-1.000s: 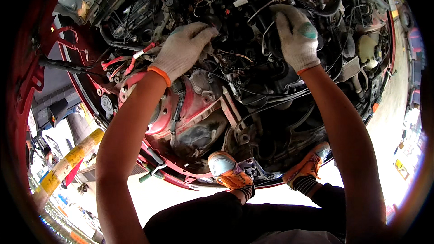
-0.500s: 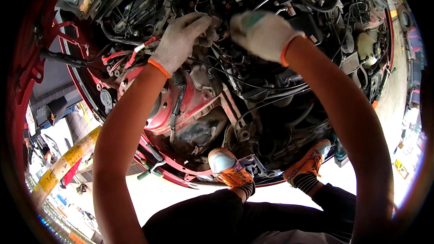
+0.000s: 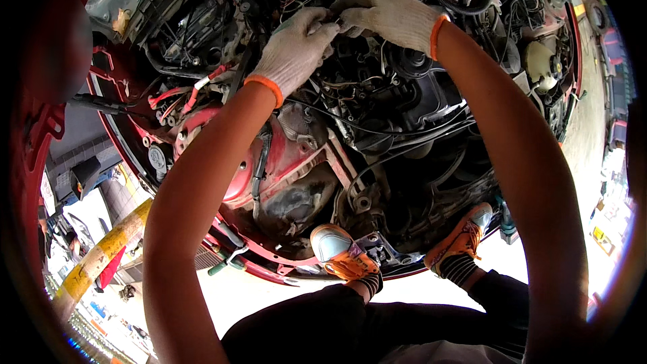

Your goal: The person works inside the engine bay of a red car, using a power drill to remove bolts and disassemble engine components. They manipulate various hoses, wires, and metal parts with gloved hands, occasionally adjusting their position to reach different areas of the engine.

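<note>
My left hand [image 3: 293, 54], in a white knit glove with an orange cuff, is over the upper middle of a car's engine bay [image 3: 317, 162]. Its thumb and fingers are pinched together. Beside it, my right hand [image 3: 394, 17], gloved alike, bends its fingers down until the fingertips of both hands almost touch. Something small and dark shows between the fingertips, too small to make out. Beneath the hands lie thin wires [image 3: 357, 83] and dark engine parts. Red cables [image 3: 195, 91] run to the left of my left wrist.
A black hose [image 3: 472, 7] curves at the upper right, and a pale fluid reservoir [image 3: 539, 64] sits at the right edge. My orange shoes [image 3: 345, 259] rest at the car's front edge. At the left are a yellow-and-white pole [image 3: 101, 253] and a green-handled tool [image 3: 222, 264].
My right hand has moved up and turned its fingers toward the left hand. My left hand has shifted up and right, so the fingertips now meet closely.
</note>
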`<state>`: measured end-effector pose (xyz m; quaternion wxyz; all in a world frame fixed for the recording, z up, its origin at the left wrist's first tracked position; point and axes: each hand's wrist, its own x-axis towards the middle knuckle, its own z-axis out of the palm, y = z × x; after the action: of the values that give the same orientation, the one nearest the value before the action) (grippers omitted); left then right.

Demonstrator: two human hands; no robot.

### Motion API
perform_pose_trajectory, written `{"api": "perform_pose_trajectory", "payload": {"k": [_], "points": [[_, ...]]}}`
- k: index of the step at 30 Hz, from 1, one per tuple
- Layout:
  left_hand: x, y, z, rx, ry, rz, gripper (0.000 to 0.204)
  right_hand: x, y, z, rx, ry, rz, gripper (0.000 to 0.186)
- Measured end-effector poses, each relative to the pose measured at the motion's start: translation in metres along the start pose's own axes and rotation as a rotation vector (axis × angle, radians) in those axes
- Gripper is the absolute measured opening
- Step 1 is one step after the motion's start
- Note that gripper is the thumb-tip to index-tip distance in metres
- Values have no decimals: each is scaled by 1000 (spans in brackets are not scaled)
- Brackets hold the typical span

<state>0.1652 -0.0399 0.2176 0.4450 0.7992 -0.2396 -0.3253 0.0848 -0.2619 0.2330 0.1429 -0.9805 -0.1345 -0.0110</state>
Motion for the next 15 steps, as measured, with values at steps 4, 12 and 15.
{"api": "perform_pose_trajectory", "payload": {"k": [4,12,15], "points": [[0,21,-1,-241,-130,-222,35,-8,-16,-12,518,99,567,31],[4,20,-1,183,42,-201,34,-66,-27,9,167,575,490,17],[10,-8,13,491,155,121,25,-69,-34,17,221,649,557,17]]}}
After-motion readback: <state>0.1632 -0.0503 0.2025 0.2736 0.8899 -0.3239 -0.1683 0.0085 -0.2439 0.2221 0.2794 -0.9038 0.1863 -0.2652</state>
